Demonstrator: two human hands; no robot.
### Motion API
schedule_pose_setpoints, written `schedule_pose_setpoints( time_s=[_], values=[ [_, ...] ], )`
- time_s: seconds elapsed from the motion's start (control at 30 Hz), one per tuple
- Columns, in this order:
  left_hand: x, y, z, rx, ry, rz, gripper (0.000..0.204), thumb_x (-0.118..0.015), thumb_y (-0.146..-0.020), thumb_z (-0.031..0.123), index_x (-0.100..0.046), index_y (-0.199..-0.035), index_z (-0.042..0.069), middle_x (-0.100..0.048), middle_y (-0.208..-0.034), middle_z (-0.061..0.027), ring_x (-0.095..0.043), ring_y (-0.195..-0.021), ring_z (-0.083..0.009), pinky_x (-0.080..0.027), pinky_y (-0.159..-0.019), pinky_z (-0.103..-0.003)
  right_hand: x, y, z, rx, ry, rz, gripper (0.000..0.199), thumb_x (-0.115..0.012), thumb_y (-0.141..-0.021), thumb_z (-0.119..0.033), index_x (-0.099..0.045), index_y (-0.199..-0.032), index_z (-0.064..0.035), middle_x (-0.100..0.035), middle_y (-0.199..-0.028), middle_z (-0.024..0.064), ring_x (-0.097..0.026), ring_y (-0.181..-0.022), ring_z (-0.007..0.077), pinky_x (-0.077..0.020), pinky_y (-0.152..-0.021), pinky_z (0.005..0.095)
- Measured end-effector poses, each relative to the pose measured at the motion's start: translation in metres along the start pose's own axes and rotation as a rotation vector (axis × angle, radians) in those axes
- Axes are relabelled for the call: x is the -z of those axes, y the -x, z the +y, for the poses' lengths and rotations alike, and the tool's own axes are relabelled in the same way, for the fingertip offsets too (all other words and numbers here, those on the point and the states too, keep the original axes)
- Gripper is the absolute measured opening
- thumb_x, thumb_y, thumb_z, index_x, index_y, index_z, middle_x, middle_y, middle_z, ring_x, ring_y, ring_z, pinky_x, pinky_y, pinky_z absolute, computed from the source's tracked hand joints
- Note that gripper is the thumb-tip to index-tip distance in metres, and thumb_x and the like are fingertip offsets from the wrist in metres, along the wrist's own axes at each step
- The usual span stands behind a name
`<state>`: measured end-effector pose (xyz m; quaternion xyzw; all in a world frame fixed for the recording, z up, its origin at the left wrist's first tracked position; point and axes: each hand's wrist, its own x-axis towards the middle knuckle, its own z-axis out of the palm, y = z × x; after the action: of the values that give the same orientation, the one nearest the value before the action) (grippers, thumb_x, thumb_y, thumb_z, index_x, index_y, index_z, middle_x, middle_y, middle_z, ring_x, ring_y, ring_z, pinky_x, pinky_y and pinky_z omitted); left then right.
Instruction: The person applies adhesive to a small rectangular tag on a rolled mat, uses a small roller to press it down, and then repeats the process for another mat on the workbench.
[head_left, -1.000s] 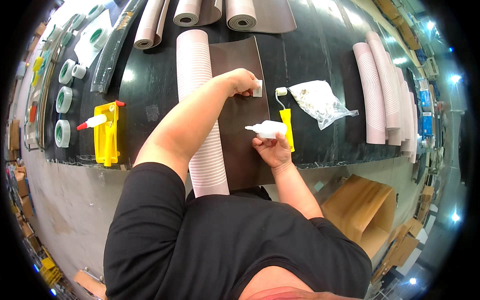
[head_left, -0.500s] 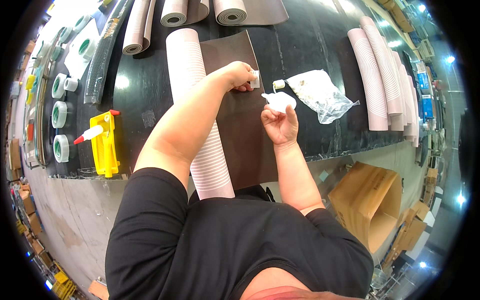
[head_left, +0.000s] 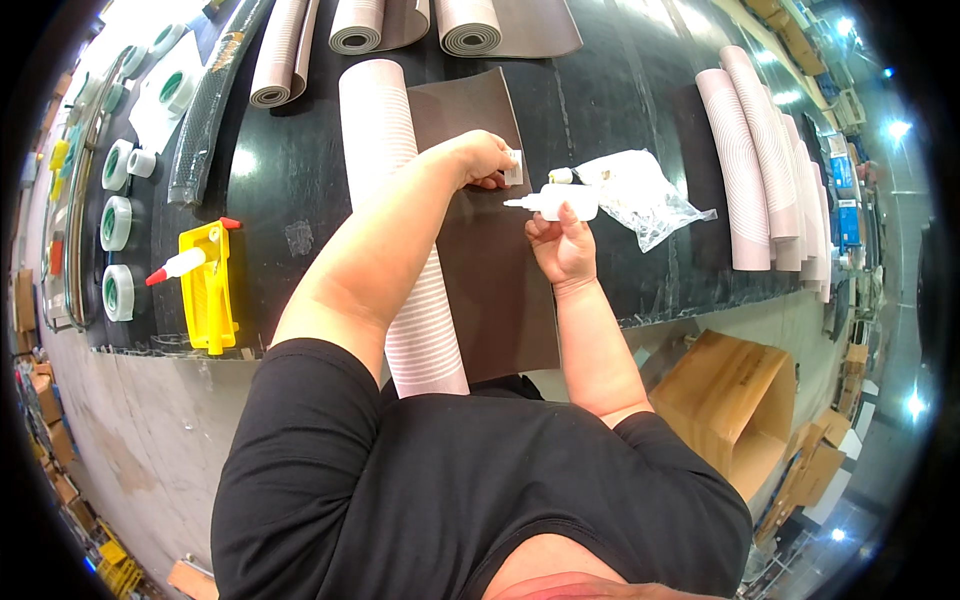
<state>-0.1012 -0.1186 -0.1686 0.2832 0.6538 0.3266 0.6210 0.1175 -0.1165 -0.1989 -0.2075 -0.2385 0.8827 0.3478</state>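
The small white squeeze bottle with a pointed nozzle (head_left: 562, 202), gripped in your right hand (head_left: 562, 245) just beside the small white piece (head_left: 514, 166) your left hand (head_left: 482, 160) pinches on the dark brown sheet (head_left: 495, 270), could drip onto that sheet if you squeeze too hard.

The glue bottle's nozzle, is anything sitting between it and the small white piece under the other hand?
Nothing visible. The glue bottle in the right hand points its nozzle across bare brown sheet at the small white piece under the left hand.
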Motion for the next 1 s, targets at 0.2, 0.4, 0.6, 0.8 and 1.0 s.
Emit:
schedule_pose_setpoints(
  time_s=[0.2, 0.4, 0.6, 0.8, 1.0],
  values=[
    [0.0, -0.003, -0.002, -0.006, -0.026, 0.001, 0.014, -0.063, -0.092, 0.018, -0.066, -0.099, 0.006, -0.067, -0.088, -0.0049, -0.064, -0.077, -0.0115, -0.051, -0.064, -0.022, 0.004, 0.005, 0.01, 0.215, 0.453, 0.058, 0.024, -0.064, -0.095, -0.024, -0.059, -0.112, -0.0074, -0.061, -0.092, -0.0005, -0.055, -0.076, 0.0105, -0.0455, -0.069, 0.0263],
    [0.0, -0.003, -0.002, -0.005, -0.043, 0.003, 0.015, -0.062, -0.093, 0.017, -0.066, -0.101, 0.006, -0.067, -0.088, -0.0053, -0.064, -0.077, -0.0119, -0.05, -0.063, -0.023, 0.003, 0.01, 0.012, 0.646, 1.297, 0.008, 0.02, -0.067, -0.089, -0.014, -0.067, -0.103, 0.0007, -0.066, -0.1, 0.0095, -0.063, -0.093, 0.0245, -0.048, -0.087, 0.0336],
    [-0.001, 0.002, 0.004, 0.014, -0.067, 0.0, 0.015, -0.061, -0.093, 0.016, -0.066, -0.102, 0.006, -0.069, -0.089, -0.007, -0.064, -0.076, -0.0117, -0.049, -0.063, -0.023, -0.004, 0.011, 0.01, 0.608, 1.3, -0.048, 0.022, -0.063, -0.091, -0.019, -0.068, -0.097, 0.0014, -0.067, -0.092, 0.0118, -0.064, -0.084, 0.0257, -0.0492, -0.076, 0.0336],
    [-0.002, 0.0, 0.002, 0.008, -0.08, 0.009, 0.015, -0.061, -0.093, 0.017, -0.066, -0.102, 0.006, -0.069, -0.089, -0.0071, -0.064, -0.076, -0.0121, -0.05, -0.064, -0.022, -0.009, 0.009, 0.011, 0.684, 1.326, -0.045, 0.025, -0.061, -0.093, -0.023, -0.068, -0.097, 0.0008, -0.068, -0.088, 0.0112, -0.065, -0.08, 0.0265, -0.0495, -0.073, 0.0332],
    [0.001, -0.011, -0.005, -0.001, -0.064, 0.004, 0.014, -0.061, -0.093, 0.017, -0.065, -0.099, 0.005, -0.068, -0.088, -0.007, -0.064, -0.076, -0.0124, -0.05, -0.064, -0.023, -0.004, 0.009, 0.014, 0.733, 1.335, 0.016, 0.021, -0.064, -0.09, -0.019, -0.067, -0.096, 0.0009, -0.068, -0.088, 0.0114, -0.065, -0.078, 0.0255, -0.05, -0.073, 0.0327]
  ],
)
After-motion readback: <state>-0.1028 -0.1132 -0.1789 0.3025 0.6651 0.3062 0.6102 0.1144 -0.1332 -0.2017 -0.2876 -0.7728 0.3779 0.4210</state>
